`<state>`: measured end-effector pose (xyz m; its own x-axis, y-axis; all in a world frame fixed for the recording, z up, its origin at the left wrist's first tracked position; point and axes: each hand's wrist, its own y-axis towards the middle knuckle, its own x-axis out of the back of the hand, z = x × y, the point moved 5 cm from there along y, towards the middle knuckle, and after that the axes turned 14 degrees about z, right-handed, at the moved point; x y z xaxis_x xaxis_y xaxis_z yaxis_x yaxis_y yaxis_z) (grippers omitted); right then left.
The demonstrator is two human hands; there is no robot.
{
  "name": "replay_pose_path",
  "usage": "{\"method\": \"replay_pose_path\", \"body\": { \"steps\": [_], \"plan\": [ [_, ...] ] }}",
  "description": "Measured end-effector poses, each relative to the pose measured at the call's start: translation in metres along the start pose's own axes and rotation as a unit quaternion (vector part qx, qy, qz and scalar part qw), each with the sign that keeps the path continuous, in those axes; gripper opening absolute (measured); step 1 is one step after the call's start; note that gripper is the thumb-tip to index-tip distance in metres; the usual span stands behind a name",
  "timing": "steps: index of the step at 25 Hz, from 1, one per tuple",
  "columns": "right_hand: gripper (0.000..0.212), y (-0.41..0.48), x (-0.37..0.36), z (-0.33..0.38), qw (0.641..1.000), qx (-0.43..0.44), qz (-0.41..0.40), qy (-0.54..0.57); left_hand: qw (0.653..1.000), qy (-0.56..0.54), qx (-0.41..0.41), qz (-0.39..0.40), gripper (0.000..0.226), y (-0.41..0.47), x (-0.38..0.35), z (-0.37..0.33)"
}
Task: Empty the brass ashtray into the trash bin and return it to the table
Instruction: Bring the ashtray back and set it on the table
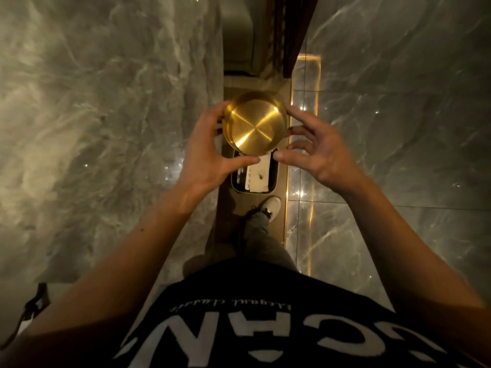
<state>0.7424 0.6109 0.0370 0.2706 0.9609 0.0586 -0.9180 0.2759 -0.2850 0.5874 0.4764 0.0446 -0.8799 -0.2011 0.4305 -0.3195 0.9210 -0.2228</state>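
Marble floor [106,128] fills the view, with a trash bin [273,181] below the hands holding white paper [257,173]. Black shirt [239,314] shows large white letters, cut off and not legible. Brass ashtray [254,124], round, shiny, appears empty, held above the bin. Left hand [204,152] grips its rim with thumb and fingers; right hand [316,152] has its fingers spread, fingertips just beside the rim.
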Motion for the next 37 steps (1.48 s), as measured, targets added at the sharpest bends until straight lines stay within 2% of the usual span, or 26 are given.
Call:
{"method": "replay_pose_path", "body": {
  "steps": [3, 12, 18, 25, 28, 33, 37],
  "plan": [
    [0.083, 0.025, -0.034, 0.029, 0.997, 0.024, 0.013, -0.072, 1.0, -0.002, -0.003, -0.029, 0.097, -0.023, 0.043, 0.009],
    [0.081, 0.081, -0.16, 0.087, 0.965, 0.067, -0.028, -0.253, 0.997, -0.038, -0.006, -0.065, 0.1, -0.098, 0.154, 0.069],
    [0.078, 0.102, -0.227, 0.096, 0.974, 0.028, -0.061, -0.216, 0.999, -0.021, -0.014, -0.044, 0.1, -0.133, 0.211, 0.099],
    [0.079, 0.126, -0.255, 0.1, 0.959, 0.082, -0.041, -0.267, 0.996, -0.004, -0.001, -0.084, 0.099, -0.154, 0.236, 0.114],
    [0.077, 0.148, -0.273, 0.099, 0.971, 0.086, -0.01, -0.225, 0.995, -0.013, 0.023, -0.096, 0.099, -0.165, 0.253, 0.128],
    [0.078, 0.197, -0.332, 0.095, 0.965, 0.093, 0.009, -0.246, 0.993, 0.002, 0.059, -0.105, 0.098, -0.19, 0.304, 0.171],
    [0.081, 0.26, -0.401, 0.099, 0.965, 0.063, 0.02, -0.254, 0.993, 0.013, 0.074, -0.095, 0.098, -0.207, 0.371, 0.227]
  ]
}}
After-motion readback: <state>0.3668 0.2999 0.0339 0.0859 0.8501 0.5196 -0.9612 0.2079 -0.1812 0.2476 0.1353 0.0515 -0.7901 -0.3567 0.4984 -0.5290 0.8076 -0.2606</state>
